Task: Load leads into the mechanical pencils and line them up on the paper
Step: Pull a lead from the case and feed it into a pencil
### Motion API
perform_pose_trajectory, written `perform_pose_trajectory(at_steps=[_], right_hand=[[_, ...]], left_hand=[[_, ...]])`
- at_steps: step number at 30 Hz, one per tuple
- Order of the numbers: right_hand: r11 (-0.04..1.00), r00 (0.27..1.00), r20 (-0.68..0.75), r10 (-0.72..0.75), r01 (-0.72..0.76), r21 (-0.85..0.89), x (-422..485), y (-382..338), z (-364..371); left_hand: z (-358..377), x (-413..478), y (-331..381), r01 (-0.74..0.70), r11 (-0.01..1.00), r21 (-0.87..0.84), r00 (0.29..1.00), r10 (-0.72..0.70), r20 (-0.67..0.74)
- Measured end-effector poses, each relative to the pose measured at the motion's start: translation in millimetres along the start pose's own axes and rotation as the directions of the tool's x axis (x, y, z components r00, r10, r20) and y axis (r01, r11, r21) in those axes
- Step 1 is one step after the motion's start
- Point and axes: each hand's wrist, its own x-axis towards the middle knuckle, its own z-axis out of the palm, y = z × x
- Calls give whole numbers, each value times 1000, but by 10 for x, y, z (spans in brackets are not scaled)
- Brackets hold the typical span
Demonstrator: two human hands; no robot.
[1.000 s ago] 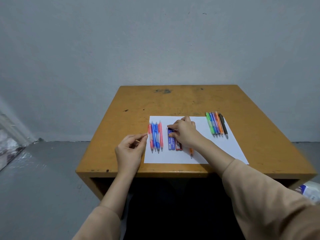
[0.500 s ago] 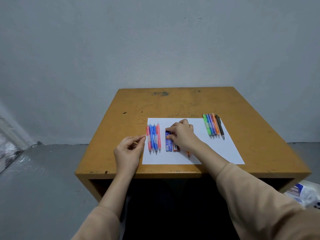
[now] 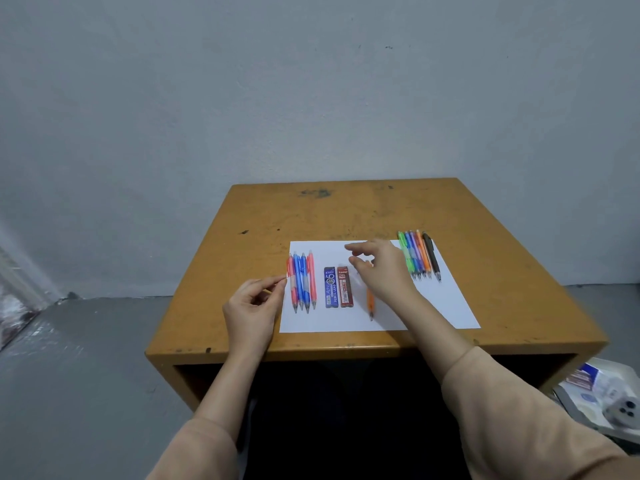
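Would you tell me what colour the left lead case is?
The left lead case is dark blue, best seen in the head view.

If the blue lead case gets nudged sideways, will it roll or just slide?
Likely slide: the blue lead case looks flat-sided and lies flat on the paper. Probably light, being small and slim, so a nudge could knock it against the red lead case right beside it.

Scuffed yellow-brown tabletop [image 3: 346,216], dark marks up toward its far edge. One white sheet of paper [image 3: 443,306] lies flat on it, close to the near edge, about midway between left and right edges, long side along that edge.
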Motion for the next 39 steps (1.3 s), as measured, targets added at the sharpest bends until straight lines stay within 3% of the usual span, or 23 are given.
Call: perform_pose_trajectory(at_steps=[11,19,31,39], right_hand=[[946,943,-91,320,-313,86,-165,200,103],[922,918,-85,388,-385,52,-120,191,106],[928,925,-82,371,-372,7,-73,242,50],[965,958,-130,257,-247,90,-132,285,-21]], left_hand=[[16,-10,-1,-10,1000,-2,1000,10,-2],[16,-22,18,-5,1000,-22,1000,5,-6],[17,-23,16,-9,1000,7,1000,9,-2],[21,-20,2,-38,999,21,999,39,-5]])
